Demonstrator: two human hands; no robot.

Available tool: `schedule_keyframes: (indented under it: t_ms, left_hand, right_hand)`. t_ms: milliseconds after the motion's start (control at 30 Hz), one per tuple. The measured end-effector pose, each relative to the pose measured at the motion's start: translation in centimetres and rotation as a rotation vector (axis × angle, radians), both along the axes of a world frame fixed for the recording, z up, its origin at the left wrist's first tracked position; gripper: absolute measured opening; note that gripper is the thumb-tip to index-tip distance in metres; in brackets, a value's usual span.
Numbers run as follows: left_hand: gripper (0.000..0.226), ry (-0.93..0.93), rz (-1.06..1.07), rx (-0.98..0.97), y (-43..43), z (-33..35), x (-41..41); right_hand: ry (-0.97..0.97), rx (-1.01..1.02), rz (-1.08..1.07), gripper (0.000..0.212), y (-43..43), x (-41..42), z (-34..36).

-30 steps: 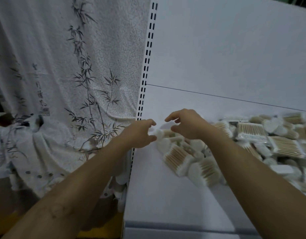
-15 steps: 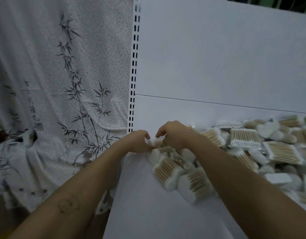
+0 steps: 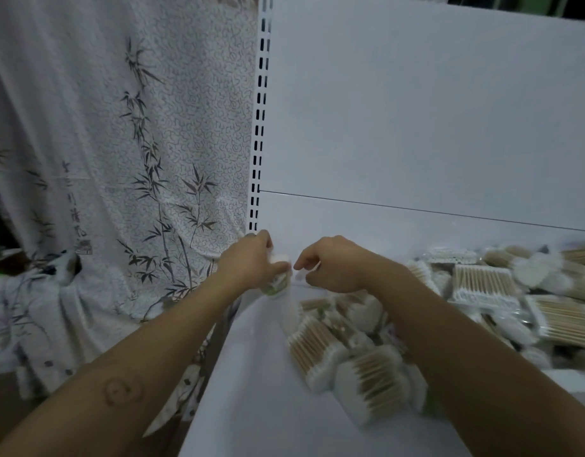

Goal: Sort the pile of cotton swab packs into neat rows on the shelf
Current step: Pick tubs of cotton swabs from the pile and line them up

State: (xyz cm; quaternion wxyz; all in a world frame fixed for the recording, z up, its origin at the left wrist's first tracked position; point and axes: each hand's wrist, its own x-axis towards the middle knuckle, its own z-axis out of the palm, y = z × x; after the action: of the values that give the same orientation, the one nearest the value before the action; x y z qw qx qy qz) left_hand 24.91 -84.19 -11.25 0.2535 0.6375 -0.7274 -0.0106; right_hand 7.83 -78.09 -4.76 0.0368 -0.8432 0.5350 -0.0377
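A loose pile of cotton swab packs (image 3: 465,311), clear packs of wooden sticks with white tips, covers the right part of the white shelf (image 3: 251,384). My left hand (image 3: 251,263) grips one cotton swab pack (image 3: 279,278) at the shelf's back left corner, close to the back panel. My right hand (image 3: 334,265) hovers just right of that pack with its fingers curled, and nothing shows between them. My right forearm hides part of the pile.
A slotted white upright (image 3: 261,127) marks the shelf's left end, with the white back panel (image 3: 416,110) behind. A white cloth printed with bamboo (image 3: 119,159) hangs and drapes to the left. The shelf's front left part is bare.
Both hands moved from the pile's left edge toward the back left corner. My left hand carried a pack there; my right hand drew a little apart from it.
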Motion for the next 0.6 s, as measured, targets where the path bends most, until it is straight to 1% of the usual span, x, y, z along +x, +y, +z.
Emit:
schedule_keyframes:
  t_ms: [100, 200, 300, 433, 600]
  left_hand:
    - [0.065, 0.028, 0.025, -0.025, 0.1, -0.3, -0.5]
    - [0.069, -0.002, 0.067, -0.016, 0.5, -0.2, -0.2]
    - [0.063, -0.009, 0.027, -0.013, 0.7, -0.1, 0.6]
    - [0.049, -0.081, -0.028, 0.002, 0.7, -0.5, 0.6]
    - [0.047, -0.081, -0.003, -0.045, 0.7, -0.9, 0.2]
  right_hand:
    - [0.017, 0.03, 0.04, 0.034, 0.4, 0.1, 0.1]
    - [0.049, 0.05, 0.061, 0.037, 0.8, 0.2, 0.1]
    - [0.067, 0.051, 0.07, 0.043, 1.2, 0.4, 0.0]
    - [0.14, 0.076, 0.073, 0.055, 1.3, 1.1, -0.3]
    - [0.157, 0.151, 0.075, 0.057, 1.1, 1.7, -0.7]
